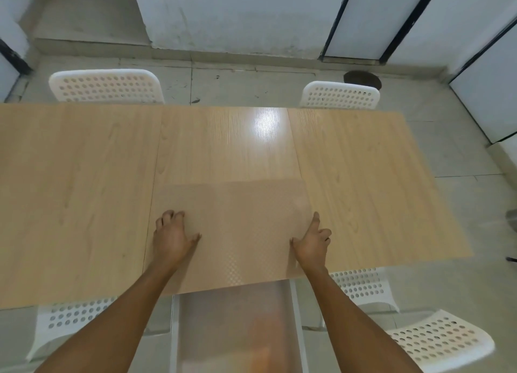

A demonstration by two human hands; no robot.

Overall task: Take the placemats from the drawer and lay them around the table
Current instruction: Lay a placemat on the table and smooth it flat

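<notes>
Counts: 1 table (84, 177), 1 translucent placemat (237, 219) at its near edge, 1 open drawer (237, 330) below that edge, 5 white perforated chairs: 2 at far edge (106, 86) (340, 95), 3 near (70, 316) (363, 286) (442, 342). 2 hands (170, 235) (312, 242).

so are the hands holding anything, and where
Both hands, left hand and right hand, press a translucent placemat flat on the table, at its side edges.

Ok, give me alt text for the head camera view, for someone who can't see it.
A person's left hand and right hand press a translucent placemat flat at the near edge of a light wooden table. An open drawer sits below it, and white perforated chairs stand along both long sides.
</notes>
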